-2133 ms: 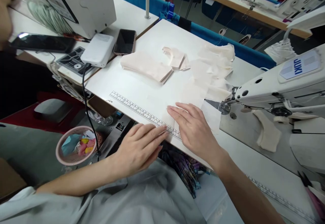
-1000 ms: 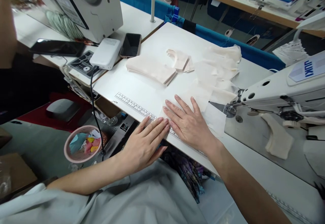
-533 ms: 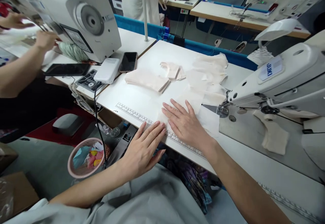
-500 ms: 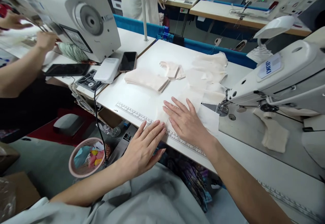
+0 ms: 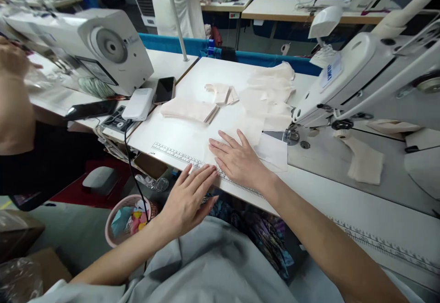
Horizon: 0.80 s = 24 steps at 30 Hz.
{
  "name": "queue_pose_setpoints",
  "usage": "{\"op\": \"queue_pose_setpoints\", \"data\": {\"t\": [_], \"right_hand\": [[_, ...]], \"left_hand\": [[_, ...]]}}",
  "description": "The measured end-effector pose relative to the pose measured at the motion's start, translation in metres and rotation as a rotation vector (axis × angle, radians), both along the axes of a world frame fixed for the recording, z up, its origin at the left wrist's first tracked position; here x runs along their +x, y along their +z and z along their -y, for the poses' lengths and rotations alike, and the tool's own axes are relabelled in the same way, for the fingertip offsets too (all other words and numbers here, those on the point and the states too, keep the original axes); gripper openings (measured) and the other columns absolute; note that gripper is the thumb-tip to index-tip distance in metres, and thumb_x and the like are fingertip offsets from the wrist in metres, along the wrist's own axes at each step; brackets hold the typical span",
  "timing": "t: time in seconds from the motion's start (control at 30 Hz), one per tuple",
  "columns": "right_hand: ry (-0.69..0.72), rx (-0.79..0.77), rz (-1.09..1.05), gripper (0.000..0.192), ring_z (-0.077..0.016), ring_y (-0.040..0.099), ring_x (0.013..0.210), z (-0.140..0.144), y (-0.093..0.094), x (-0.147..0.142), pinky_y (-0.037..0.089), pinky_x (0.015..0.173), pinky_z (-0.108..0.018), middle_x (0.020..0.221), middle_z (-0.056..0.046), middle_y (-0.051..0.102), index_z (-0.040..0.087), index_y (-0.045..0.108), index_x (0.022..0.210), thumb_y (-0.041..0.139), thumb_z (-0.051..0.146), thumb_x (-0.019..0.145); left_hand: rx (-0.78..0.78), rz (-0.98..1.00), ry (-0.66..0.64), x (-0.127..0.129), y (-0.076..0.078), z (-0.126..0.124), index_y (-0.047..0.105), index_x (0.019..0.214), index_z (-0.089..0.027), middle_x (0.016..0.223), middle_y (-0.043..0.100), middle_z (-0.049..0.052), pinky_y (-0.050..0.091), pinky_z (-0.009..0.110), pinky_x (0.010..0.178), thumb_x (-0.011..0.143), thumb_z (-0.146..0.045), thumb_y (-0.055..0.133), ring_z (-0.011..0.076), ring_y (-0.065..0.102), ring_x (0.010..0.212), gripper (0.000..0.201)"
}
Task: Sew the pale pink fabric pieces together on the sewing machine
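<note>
My right hand (image 5: 239, 161) lies flat, fingers spread, on a thin pale fabric piece (image 5: 256, 131) at the near edge of the white sewing table (image 5: 178, 133). My left hand (image 5: 187, 197) rests flat at the table's edge, fingertips on the printed ruler strip (image 5: 172, 154), right beside the right hand. Neither hand grips anything. The fabric runs toward the needle (image 5: 290, 135) of the white sewing machine (image 5: 347, 87) on the right.
A folded stack of cream pieces (image 5: 189, 109), smaller cut pieces (image 5: 220, 93) and loose pale pieces (image 5: 271, 83) lie farther back. A power bank (image 5: 138, 103) and phones (image 5: 164, 90) sit left. A co-worker's arm (image 5: 13, 101) is at far left. A pink scrap basket (image 5: 129, 213) stands below.
The view has tilted up and shifted, showing more of the room. Both hands stay flat on the fabric and table edge, with fingers shifting only slightly.
</note>
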State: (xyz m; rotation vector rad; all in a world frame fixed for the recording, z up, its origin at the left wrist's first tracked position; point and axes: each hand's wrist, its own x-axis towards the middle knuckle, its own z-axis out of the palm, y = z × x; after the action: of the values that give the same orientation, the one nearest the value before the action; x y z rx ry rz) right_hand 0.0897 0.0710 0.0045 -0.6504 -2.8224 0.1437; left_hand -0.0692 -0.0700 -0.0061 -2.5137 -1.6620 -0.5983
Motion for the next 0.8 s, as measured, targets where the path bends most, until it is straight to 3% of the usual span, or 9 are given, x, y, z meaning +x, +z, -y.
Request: {"op": "queue_pose_setpoints", "data": {"t": [0.1, 0.2, 0.37, 0.47, 0.57, 0.7, 0.8], "right_hand": [[-0.034, -0.041, -0.105, 0.044, -0.0247, 0.027, 0.145, -0.001, 0.014, 0.007, 0.018, 0.119, -0.059, 0.151, -0.004, 0.041, 0.016, 0.049, 0.140, 0.030, 0.028, 0.102], [-0.122, -0.025, -0.254, 0.041, -0.0240, 0.035, 0.141, 0.000, 0.029, 0.022, 0.022, 0.118, -0.056, 0.146, -0.005, 0.049, 0.017, 0.053, 0.135, 0.032, 0.028, 0.102], [-0.194, 0.007, -0.329, 0.033, -0.0237, 0.048, 0.131, 0.017, 0.033, 0.058, 0.025, 0.116, -0.054, 0.136, -0.008, 0.058, 0.019, 0.056, 0.129, 0.041, 0.024, 0.099], [-0.230, -0.010, -0.349, 0.032, -0.0221, 0.051, 0.127, 0.034, 0.027, 0.076, 0.027, 0.116, -0.051, 0.132, -0.008, 0.061, 0.021, 0.055, 0.128, 0.043, 0.022, 0.098], [-0.254, -0.048, -0.373, 0.032, -0.0205, 0.053, 0.126, 0.049, 0.019, 0.085, 0.030, 0.115, -0.049, 0.130, -0.007, 0.062, 0.022, 0.053, 0.129, 0.046, 0.019, 0.098], [-0.251, -0.092, -0.417, 0.036, -0.0200, 0.053, 0.125, 0.060, 0.014, 0.084, 0.032, 0.113, -0.050, 0.129, -0.006, 0.061, 0.026, 0.051, 0.131, 0.047, 0.017, 0.097], [-0.227, -0.106, -0.442, 0.038, -0.0194, 0.054, 0.123, 0.064, 0.012, 0.081, 0.034, 0.113, -0.049, 0.129, -0.005, 0.062, 0.028, 0.050, 0.133, 0.047, 0.016, 0.096]], "left_hand": [[0.094, 0.132, -0.025, -0.017, 0.013, -0.028, 0.050, 0.130, -0.016, 0.128, 0.061, 0.014, 0.039, 0.043, 0.110, 0.095, -0.015, 0.048, 0.0213, 0.056, 0.121, 0.035], [0.145, 0.230, -0.061, -0.032, 0.024, -0.073, 0.058, 0.115, -0.015, 0.112, 0.064, 0.012, 0.051, 0.036, 0.092, 0.095, -0.016, 0.048, 0.0204, 0.059, 0.108, 0.023], [-0.060, 0.007, -0.096, -0.037, 0.028, -0.128, 0.061, 0.106, -0.014, 0.103, 0.067, 0.009, 0.047, 0.036, 0.084, 0.091, -0.029, 0.060, 0.0236, 0.057, 0.098, 0.021], [-0.189, -0.158, -0.059, -0.034, 0.031, -0.138, 0.061, 0.104, -0.015, 0.102, 0.067, 0.009, 0.042, 0.036, 0.083, 0.087, -0.035, 0.065, 0.0260, 0.056, 0.099, 0.027], [-0.296, -0.187, -0.040, -0.037, 0.033, -0.142, 0.061, 0.098, -0.016, 0.079, 0.066, 0.004, 0.037, 0.037, 0.086, 0.088, -0.041, 0.063, 0.0234, 0.056, 0.090, 0.027], [-0.350, -0.016, -0.126, -0.043, 0.029, -0.146, 0.060, 0.084, -0.017, 0.064, 0.057, -0.001, 0.034, 0.036, 0.085, 0.089, -0.038, 0.059, 0.0154, 0.050, 0.068, 0.021], [-0.339, 0.122, -0.175, -0.045, 0.023, -0.144, 0.058, 0.077, -0.018, 0.065, 0.057, 0.000, 0.035, 0.034, 0.080, 0.087, -0.036, 0.060, 0.0154, 0.048, 0.068, 0.021]]}}
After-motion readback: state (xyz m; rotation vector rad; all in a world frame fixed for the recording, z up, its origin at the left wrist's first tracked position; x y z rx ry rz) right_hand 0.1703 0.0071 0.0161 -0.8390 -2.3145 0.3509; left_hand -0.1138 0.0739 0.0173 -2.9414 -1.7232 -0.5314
